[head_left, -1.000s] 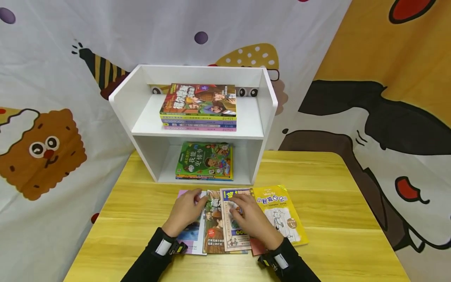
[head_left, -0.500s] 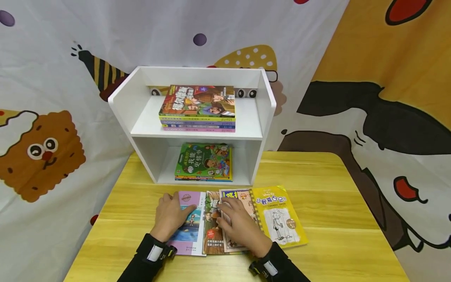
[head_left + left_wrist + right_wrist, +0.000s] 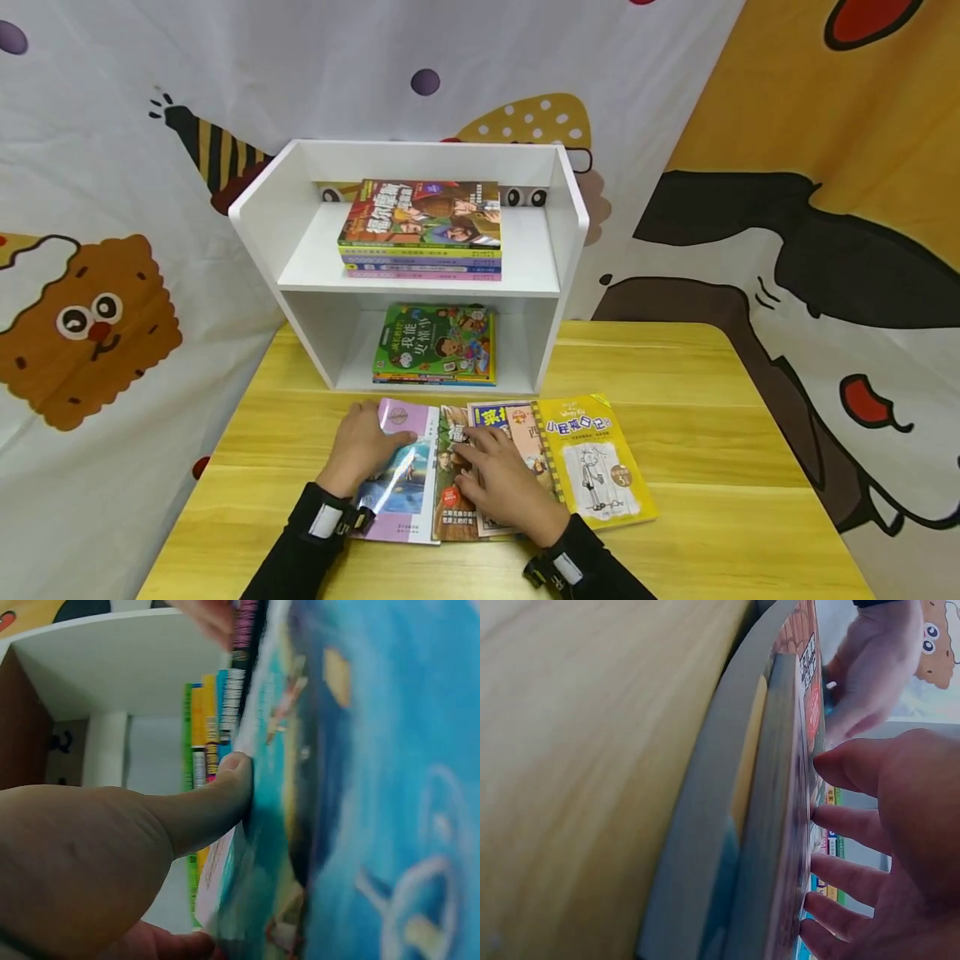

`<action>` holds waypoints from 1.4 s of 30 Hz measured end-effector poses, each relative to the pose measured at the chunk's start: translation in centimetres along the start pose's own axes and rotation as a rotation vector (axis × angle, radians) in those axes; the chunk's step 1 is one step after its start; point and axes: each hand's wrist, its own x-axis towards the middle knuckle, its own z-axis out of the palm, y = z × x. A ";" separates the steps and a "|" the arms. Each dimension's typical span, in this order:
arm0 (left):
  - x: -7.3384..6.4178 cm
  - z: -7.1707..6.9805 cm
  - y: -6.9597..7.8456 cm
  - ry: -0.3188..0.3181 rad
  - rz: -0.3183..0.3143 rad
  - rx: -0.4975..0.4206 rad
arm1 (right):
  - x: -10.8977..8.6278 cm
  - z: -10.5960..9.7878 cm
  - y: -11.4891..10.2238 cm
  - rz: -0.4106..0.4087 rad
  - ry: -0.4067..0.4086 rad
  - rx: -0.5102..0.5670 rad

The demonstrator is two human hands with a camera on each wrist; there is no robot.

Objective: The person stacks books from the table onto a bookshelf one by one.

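A lilac paperback with a blue sea picture lies at the left of an overlapping row of books. My left hand pinches its left edge, thumb on the cover, and that side looks slightly raised. The left wrist view shows the thumb close up against the blue cover. Right of it is a brown book, where my right hand rests its fingertips with the fingers spread. The right hand partly covers a blue-and-cream book and a peach book. A yellow book ends the row.
Behind the row stands a white two-tier shelf. Its upper level bears a book stack topped by a brown cover; a green-covered stack lies below. The wooden table extends to both sides, with a printed cloth behind.
My left hand has shifted left, from the lilac book's right side to its left edge. My right hand has slid left from the blue-and-cream book onto the brown one.
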 end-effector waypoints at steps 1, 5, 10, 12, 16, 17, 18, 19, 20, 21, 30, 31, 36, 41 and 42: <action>0.1 -0.3 0.2 -0.003 -0.011 -0.019 | 0.0 0.0 0.0 0.003 -0.002 0.003; 0.1 -1.3 1.2 -0.021 -0.030 -0.093 | 0.1 0.1 0.0 0.007 -0.012 0.007; -0.4 -2.7 2.7 0.012 0.017 -0.107 | 0.1 0.4 0.1 -0.006 -0.008 0.023; -0.7 -3.2 3.2 0.044 0.050 -0.085 | 0.0 0.4 0.1 -0.011 -0.007 0.036; -1.2 -4.2 4.0 0.109 0.118 -0.089 | 0.0 0.3 0.1 -0.001 -0.011 0.069; -1.3 -4.5 4.3 0.126 0.140 -0.111 | 0.1 0.2 0.1 0.016 -0.015 0.085; -1.5 -4.7 4.6 0.142 0.162 -0.137 | 0.1 0.0 0.1 0.037 -0.020 0.108; -1.7 -5.0 5.0 0.157 0.182 -0.166 | 0.2 -0.2 0.1 0.062 -0.023 0.135; -1.9 -5.3 5.3 0.176 0.200 -0.194 | 0.3 -0.4 0.1 0.089 -0.026 0.175; -2.0 -5.5 5.7 0.195 0.220 -0.220 | 0.4 -0.7 0.1 0.111 -0.022 0.217; -2.6 -5.5 7.8 0.249 0.418 -0.560 | 1.5 -4.5 -2.0 0.138 0.038 0.834; -2.7 -5.6 8.0 0.248 0.429 -0.601 | 1.5 -5.0 -2.3 0.151 0.041 0.877; -3.5 -6.0 9.5 0.216 0.411 -0.804 | 1.4 -5.2 -2.1 0.201 0.062 1.051; -4.2 -6.5 10.2 0.169 0.355 -0.872 | 1.2 -4.5 -0.6 0.228 0.100 1.110; -4.2 -6.6 10.1 0.158 0.353 -0.877 | 1.1 -4.6 -0.4 0.226 0.109 1.111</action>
